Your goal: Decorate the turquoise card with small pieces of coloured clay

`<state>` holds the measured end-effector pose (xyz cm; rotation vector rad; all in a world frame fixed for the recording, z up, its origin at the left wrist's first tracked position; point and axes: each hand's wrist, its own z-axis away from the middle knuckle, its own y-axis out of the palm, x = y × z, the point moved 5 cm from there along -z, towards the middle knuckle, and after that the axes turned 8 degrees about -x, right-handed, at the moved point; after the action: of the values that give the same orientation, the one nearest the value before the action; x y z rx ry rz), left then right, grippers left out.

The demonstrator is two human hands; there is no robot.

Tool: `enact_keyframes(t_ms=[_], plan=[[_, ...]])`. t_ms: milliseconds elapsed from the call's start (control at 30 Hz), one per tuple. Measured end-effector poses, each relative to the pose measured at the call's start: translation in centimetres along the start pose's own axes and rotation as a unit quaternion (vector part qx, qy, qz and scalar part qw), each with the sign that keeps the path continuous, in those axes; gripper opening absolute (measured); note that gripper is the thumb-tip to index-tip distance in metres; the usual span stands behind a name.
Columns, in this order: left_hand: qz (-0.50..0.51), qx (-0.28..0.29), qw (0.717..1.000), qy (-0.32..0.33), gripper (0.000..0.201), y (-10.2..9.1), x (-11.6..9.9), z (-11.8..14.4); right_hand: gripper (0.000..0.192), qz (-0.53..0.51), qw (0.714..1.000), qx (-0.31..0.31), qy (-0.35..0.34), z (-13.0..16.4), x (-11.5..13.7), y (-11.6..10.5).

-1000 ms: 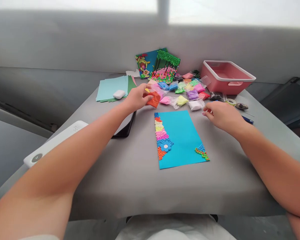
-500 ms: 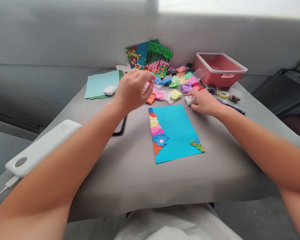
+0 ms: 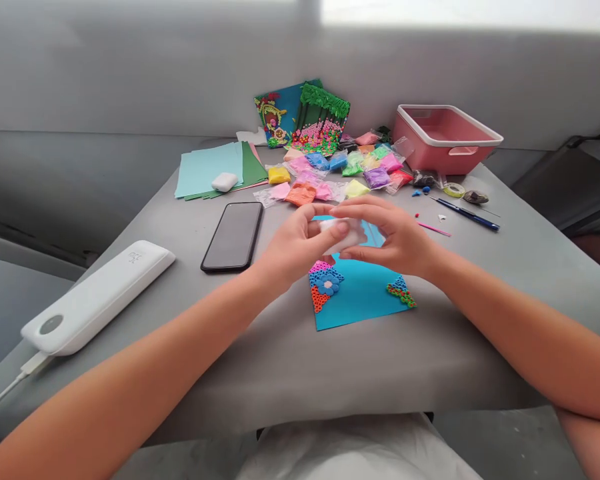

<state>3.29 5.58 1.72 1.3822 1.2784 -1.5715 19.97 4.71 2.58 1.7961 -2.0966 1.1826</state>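
While hands (image 3: pixel 300 247) (image 3: pixel 395 240) pinch white packet (image 3: pixel 341 233), grey table (image 3: pixel 260 347) cluttered.

Both forearms bare, no sleeves or rings, white garment over lap w/ soft folds

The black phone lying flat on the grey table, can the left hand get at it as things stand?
Probably yes, but not freely: the black phone lies uncovered just beside the left hand, yet that hand and the right hand both hold a small white packet.

No legible text — only a faint mark on the white device (image 3: pixel 97 298)
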Motion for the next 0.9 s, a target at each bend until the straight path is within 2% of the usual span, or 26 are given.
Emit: enact_keyframes(t_ms=[67,133,200,400,500,567,633,700,733,800,900], plan=[[0.030,-0.026,0.999,0.017,0.046,-0.2,0.5,0.2,0.061,-0.052,0.992,-0.039,0.106,0.5,-1.0,0.0],[0.049,-0.042,0.997,0.046,0.042,-0.5,0.9,0.0,0.049,-0.098,0.971,-0.055,0.211,1.1,-2.0,-0.1],[0.054,-0.042,0.995,0.074,0.038,-0.7,1.0,-0.4,0.037,-0.120,0.958,-0.044,0.257,1.5,-2.3,-0.3],[0.042,-0.022,0.993,0.107,0.029,-0.5,1.4,-0.4,0.024,-0.103,0.955,0.037,0.276,2.0,-1.9,-1.2],[0.048,-0.031,0.992,0.117,0.035,-0.6,1.6,-0.2,0.021,-0.088,0.956,0.044,0.276,2.1,-1.4,-1.5],[0.044,-0.057,0.990,0.123,0.042,-0.9,2.0,-0.2,0.019,-0.082,0.960,0.028,0.265,2.1,-0.8,-1.6],[0.002,-0.111,0.984,0.138,0.045,-1.3,2.2,-0.2,0.020,-0.071,0.964,0.006,0.255,2.0,-0.1,-1.5],[-0.052,-0.158,0.973,0.160,0.035,-1.5,2.2,0.1,0.019,-0.042,0.970,-0.015,0.238,2.0,0.7,-1.5],[-0.069,-0.164,0.969,0.169,0.026,-1.4,2.0,0.4,0.018,-0.020,0.974,-0.025,0.224,2.0,1.1,-1.5],[-0.069,-0.133,0.972,0.183,0.008,-0.8,1.5,0.9,0.017,0.032,0.982,-0.038,0.184,1.9,1.8,-1.5],[-0.034,-0.034,0.978,0.201,0.013,0.6,0.6,2.0,0.019,0.102,0.987,-0.045,0.112,1.8,2.7,-1.2]])
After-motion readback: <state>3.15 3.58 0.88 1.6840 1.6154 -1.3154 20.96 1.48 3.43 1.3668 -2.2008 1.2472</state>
